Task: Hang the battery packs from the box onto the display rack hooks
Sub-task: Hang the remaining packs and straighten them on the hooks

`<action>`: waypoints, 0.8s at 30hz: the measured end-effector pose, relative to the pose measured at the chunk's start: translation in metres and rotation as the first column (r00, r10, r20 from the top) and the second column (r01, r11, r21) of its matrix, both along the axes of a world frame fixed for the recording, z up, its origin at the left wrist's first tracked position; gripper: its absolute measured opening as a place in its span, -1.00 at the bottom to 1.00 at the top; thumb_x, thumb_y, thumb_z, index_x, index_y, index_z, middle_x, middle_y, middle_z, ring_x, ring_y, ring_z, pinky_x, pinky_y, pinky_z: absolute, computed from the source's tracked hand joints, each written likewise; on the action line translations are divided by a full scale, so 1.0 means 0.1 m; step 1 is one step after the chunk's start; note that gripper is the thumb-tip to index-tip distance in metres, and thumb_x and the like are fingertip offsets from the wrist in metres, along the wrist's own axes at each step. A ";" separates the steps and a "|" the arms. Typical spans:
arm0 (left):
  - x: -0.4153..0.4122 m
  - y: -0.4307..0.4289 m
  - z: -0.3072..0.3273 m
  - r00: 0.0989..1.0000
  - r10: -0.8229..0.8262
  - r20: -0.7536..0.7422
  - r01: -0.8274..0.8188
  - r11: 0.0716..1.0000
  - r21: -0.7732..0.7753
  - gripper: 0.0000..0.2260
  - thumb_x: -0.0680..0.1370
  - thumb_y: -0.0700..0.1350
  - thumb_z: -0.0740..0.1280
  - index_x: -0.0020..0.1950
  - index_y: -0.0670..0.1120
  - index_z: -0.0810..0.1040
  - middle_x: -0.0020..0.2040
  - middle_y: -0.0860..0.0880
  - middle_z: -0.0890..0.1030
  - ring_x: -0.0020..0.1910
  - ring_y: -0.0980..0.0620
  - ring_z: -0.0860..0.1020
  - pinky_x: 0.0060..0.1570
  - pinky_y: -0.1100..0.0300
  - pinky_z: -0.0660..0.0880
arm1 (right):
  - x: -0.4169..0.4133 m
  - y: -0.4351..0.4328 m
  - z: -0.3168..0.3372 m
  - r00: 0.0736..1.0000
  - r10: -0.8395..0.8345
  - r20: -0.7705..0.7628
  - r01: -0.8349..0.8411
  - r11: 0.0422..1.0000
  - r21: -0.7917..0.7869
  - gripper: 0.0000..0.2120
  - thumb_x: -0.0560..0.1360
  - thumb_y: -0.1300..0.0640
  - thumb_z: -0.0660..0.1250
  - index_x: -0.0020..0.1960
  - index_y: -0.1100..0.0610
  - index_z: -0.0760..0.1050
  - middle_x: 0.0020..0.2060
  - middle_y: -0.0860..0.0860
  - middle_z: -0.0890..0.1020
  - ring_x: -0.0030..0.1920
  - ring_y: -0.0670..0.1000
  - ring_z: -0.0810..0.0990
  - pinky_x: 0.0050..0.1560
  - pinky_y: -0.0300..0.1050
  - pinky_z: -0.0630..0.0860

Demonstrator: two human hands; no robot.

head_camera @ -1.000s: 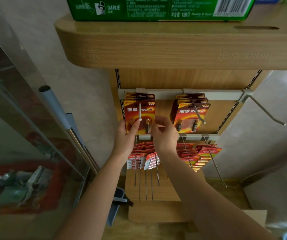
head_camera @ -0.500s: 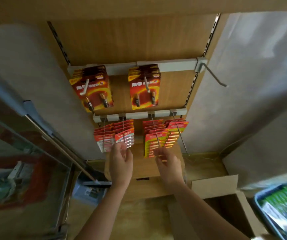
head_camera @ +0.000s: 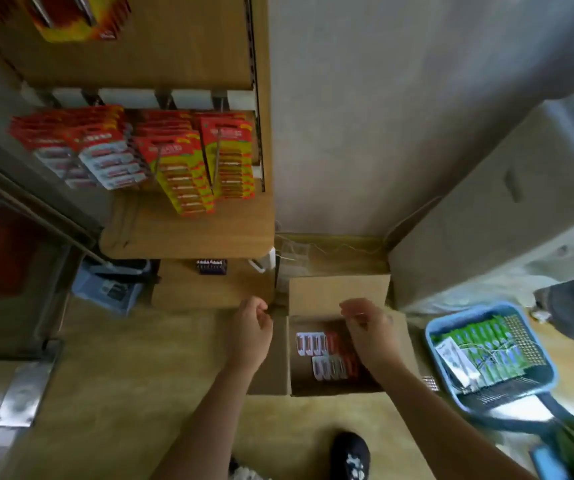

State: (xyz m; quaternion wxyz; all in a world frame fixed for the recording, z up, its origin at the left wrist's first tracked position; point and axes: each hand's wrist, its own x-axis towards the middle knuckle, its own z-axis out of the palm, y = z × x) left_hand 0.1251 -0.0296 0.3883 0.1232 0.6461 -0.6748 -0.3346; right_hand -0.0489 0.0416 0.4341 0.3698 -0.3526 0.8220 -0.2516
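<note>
An open cardboard box [head_camera: 339,294] stands on the floor below the display rack [head_camera: 188,60]. Inside it lie red and white battery packs [head_camera: 316,344]. My right hand [head_camera: 370,329] hovers over the box with loosely curled fingers and holds nothing. My left hand [head_camera: 252,329] hangs just left of the box, also loosely curled and empty. On the rack's lower hooks hang several rows of red and yellow battery packs [head_camera: 188,174]. Orange packs [head_camera: 81,19] show at the top left edge.
A blue basket [head_camera: 486,358] with green packs sits on the floor to the right. A large cardboard box [head_camera: 493,209] leans against the wall. A glass cabinet [head_camera: 11,237] stands left, a blue bin [head_camera: 112,285] beneath the rack's wooden shelf [head_camera: 188,233]. My shoe [head_camera: 349,455] is below.
My view has swung down from the rack to the floor. Both hands have left the hanging packs and dropped to the open box, empty.
</note>
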 end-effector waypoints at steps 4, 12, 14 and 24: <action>-0.26 0.38 -0.40 0.996 -0.077 0.049 0.069 0.987 0.144 -0.89 0.55 -0.14 0.26 0.06 -0.06 0.50 -0.03 0.02 0.60 -0.09 0.08 0.57 -0.16 0.24 0.52 | -0.38 0.34 -0.40 0.999 -0.036 0.008 0.035 0.995 0.092 -0.75 0.53 0.27 0.17 0.12 0.09 0.54 -0.05 -0.05 0.55 -0.06 -0.06 0.51 -0.19 -0.27 0.37; -0.74 0.50 -1.72 0.986 -0.163 -0.027 0.164 0.943 0.289 -0.89 0.57 -0.20 0.22 0.07 -0.12 0.48 0.00 -0.03 0.56 -0.06 0.09 0.51 -0.12 0.31 0.45 | -0.77 0.59 -1.77 1.000 0.003 -0.006 -0.002 0.966 0.260 -0.76 0.55 0.22 0.19 0.17 0.07 0.51 0.03 -0.02 0.58 -0.07 -0.10 0.45 -0.28 -0.42 0.36; -0.87 0.48 -2.18 0.991 -0.123 -0.057 0.135 0.941 0.311 -0.91 0.55 -0.23 0.24 0.02 -0.15 0.49 -0.01 -0.08 0.56 -0.05 0.04 0.52 -0.11 0.28 0.45 | -0.84 0.60 -2.25 1.000 -0.018 0.020 0.011 0.956 0.292 -0.76 0.55 0.18 0.19 0.18 0.06 0.51 0.09 0.04 0.59 -0.03 -0.03 0.50 -0.11 -0.23 0.45; -1.19 0.38 -4.34 0.954 -0.298 0.028 0.276 0.913 0.302 -0.79 0.48 -0.20 0.34 0.10 -0.09 0.49 0.02 0.01 0.56 -0.02 0.04 0.54 0.05 0.12 0.49 | -1.04 0.56 -4.59 0.970 -0.159 0.183 0.034 0.837 0.546 -0.73 0.49 0.15 0.32 0.16 0.23 0.48 -0.04 0.07 0.57 0.04 0.09 0.57 0.06 -0.07 0.52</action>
